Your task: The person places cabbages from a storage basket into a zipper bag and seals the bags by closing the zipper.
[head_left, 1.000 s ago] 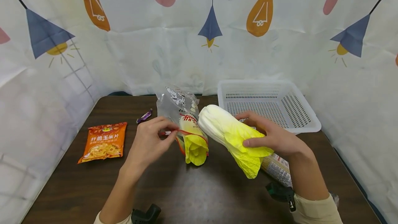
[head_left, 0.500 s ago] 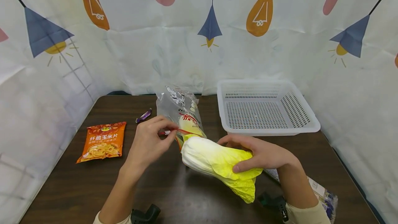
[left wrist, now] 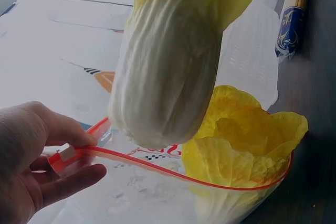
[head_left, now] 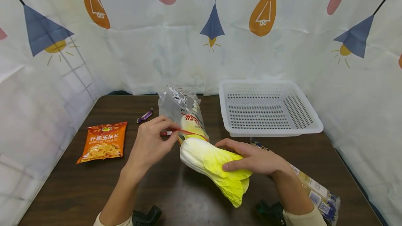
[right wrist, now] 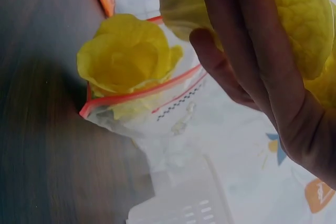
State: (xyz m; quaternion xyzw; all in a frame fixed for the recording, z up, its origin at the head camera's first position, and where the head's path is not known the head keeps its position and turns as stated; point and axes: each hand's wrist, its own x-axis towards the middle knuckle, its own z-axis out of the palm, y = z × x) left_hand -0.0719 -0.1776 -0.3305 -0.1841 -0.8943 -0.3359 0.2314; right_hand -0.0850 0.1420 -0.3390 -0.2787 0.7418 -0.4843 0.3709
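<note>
My right hand (head_left: 254, 158) grips a napa cabbage (head_left: 213, 165) by its yellow leafy end. Its white base points left, at the mouth of a clear zip bag (head_left: 171, 105) with a red rim. Inside that bag lies another cabbage (left wrist: 241, 135), its yellow leaves sticking out at the opening in the left wrist view. My left hand (head_left: 154, 140) pinches the corner of the bag's red rim at the slider, and the mouth stands apart. In the left wrist view the held cabbage's base (left wrist: 163, 93) hangs over the opening; how far it reaches in is hard to tell.
A white perforated basket (head_left: 273, 132) stands at the back right. An orange snack packet (head_left: 103, 142) and a small purple-wrapped candy (head_left: 145, 115) lie on the left. Partly under my right forearm is a long printed packet (head_left: 317, 193).
My right hand has brought the cabbage left and toward me, up to the bag's mouth, uncovering the basket and more of the long packet. My left hand has stayed on the rim.
</note>
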